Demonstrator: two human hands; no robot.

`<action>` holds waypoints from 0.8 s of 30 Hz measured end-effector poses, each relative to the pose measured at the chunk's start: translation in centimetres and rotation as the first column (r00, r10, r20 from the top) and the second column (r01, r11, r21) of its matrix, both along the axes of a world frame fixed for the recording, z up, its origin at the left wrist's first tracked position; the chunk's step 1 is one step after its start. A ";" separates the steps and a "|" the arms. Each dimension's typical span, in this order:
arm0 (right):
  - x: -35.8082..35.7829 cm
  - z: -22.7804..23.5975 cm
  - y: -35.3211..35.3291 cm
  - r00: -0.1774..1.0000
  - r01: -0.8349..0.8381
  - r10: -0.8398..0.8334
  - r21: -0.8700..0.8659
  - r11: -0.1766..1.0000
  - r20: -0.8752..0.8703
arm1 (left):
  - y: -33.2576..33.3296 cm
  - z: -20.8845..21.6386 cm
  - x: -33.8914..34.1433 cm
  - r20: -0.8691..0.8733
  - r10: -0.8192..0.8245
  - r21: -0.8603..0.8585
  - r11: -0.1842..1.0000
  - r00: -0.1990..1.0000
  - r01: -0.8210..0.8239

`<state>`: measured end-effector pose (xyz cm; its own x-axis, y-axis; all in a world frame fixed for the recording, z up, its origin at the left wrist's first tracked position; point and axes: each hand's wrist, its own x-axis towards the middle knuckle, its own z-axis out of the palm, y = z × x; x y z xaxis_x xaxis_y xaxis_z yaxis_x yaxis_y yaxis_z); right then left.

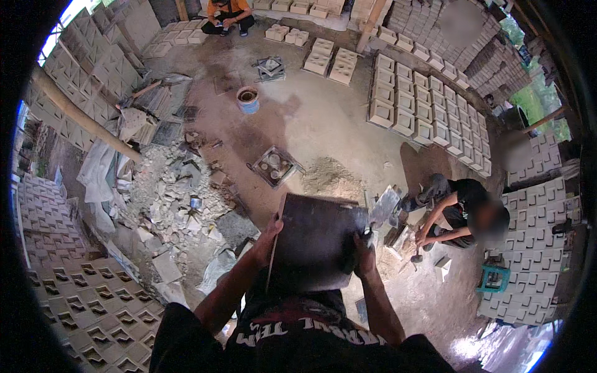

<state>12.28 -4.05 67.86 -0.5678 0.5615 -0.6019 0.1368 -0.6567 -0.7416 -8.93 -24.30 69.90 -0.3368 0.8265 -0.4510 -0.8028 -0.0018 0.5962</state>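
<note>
We wear a black short-sleeved shirt (323,357), bold white lettering (367,336) curving across it, a muted reddish print (305,306) beside the letters, loose wide black sleeves (177,336), our forearms (233,287) bare, left hand (269,231) and right hand (365,256) bare too

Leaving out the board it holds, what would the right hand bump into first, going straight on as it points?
Beyond the board, the right hand would probably meet the sandy heap, though depth is hard to judge.

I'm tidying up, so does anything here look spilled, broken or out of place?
Yes: broken pale rubble sprawls on the left, unlike the neat block rows on the right. A loose sandy pile lies beyond the dark board, perhaps working material.
</note>
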 end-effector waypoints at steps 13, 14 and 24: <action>-30.1 5.3 19.4 0.984 -0.172 0.168 0.061 0.983 0.052 | 16.3 5.7 -23.6 -0.072 0.163 0.209 0.967 0.984 -0.144; -32.5 5.0 21.6 0.977 -0.210 0.209 0.023 0.977 0.037 | 18.1 5.3 -25.7 -0.104 0.189 0.212 0.964 0.977 -0.163; -54.1 2.0 43.0 0.980 -0.170 0.180 0.117 0.978 -0.081 | 41.6 1.1 -48.8 -0.054 0.148 0.258 0.957 0.987 -0.129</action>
<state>-41.86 38.96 69.82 -0.7125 0.5078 -0.4841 0.1719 -0.5427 -0.8222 -57.70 17.26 70.97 -0.4802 0.8533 -0.2032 -0.7388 -0.2686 0.6181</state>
